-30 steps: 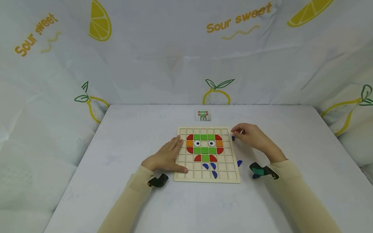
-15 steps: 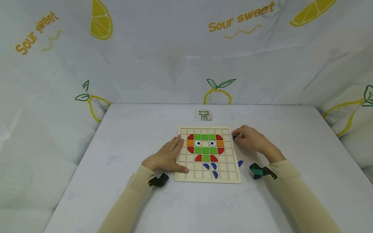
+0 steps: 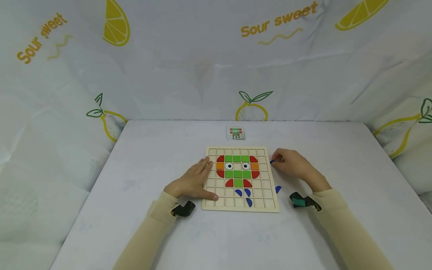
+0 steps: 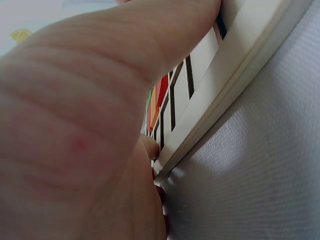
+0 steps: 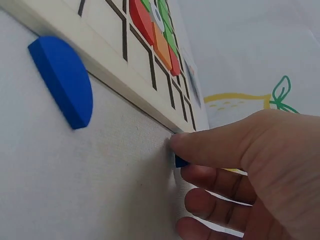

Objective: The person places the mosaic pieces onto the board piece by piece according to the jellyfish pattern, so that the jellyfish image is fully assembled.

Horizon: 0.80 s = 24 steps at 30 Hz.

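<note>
A wooden grid board lies flat, bearing green, red and orange pieces, two eye tiles and several blue half-round pieces. My left hand rests with straight fingers on the board's left edge, the thumb on its lower left squares. Beside the board's right edge, my right hand pinches a blue piece between thumb and fingertips; most of it is hidden by the fingers. Another blue half-round piece lies on the cloth against the board's right side, nearer to me.
Behind the board lies a small picture card with a similar pattern. One more blue piece is mostly hidden beneath the right wrist camera. A white cloth wall with lemon prints rises at the table's far edge.
My right hand has drawn slightly back toward me, its fingers closing on the blue piece by the board's right edge. The left hand has stayed in place.
</note>
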Tool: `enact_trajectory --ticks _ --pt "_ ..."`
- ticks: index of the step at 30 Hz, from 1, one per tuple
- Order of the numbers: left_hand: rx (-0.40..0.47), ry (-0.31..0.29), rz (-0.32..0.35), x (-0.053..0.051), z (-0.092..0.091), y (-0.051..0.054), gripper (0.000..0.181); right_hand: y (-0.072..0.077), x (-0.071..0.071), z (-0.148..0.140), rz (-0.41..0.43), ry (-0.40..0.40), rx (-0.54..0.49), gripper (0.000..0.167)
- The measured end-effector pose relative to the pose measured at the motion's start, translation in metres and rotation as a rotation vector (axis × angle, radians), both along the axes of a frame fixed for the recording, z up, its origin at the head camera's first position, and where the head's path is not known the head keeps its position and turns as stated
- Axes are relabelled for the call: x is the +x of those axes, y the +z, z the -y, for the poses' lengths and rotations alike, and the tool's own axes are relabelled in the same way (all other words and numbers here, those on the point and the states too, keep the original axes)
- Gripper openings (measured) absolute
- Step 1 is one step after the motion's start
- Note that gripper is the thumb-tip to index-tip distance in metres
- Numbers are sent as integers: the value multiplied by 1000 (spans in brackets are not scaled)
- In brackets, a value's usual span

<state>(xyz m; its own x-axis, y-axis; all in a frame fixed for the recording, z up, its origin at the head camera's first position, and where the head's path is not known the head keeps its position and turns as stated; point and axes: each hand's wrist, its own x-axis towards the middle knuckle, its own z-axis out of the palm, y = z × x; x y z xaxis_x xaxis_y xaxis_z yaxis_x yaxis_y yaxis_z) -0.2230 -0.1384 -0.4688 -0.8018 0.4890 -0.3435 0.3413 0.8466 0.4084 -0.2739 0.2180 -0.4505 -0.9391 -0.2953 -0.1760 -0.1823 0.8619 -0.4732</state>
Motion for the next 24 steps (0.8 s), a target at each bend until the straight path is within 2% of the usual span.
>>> enact_trajectory --ticks 6,20,24 --pt "3 -3 -1 0 0 0 123 4 9 1 -37 -5 -5 30" --pt "1 -3 3 0 0 1 123 28 34 16 -80 37 -116 21" --pt "-3 -4 4 0 0 1 123 33 40 21 -120 59 -151 19"
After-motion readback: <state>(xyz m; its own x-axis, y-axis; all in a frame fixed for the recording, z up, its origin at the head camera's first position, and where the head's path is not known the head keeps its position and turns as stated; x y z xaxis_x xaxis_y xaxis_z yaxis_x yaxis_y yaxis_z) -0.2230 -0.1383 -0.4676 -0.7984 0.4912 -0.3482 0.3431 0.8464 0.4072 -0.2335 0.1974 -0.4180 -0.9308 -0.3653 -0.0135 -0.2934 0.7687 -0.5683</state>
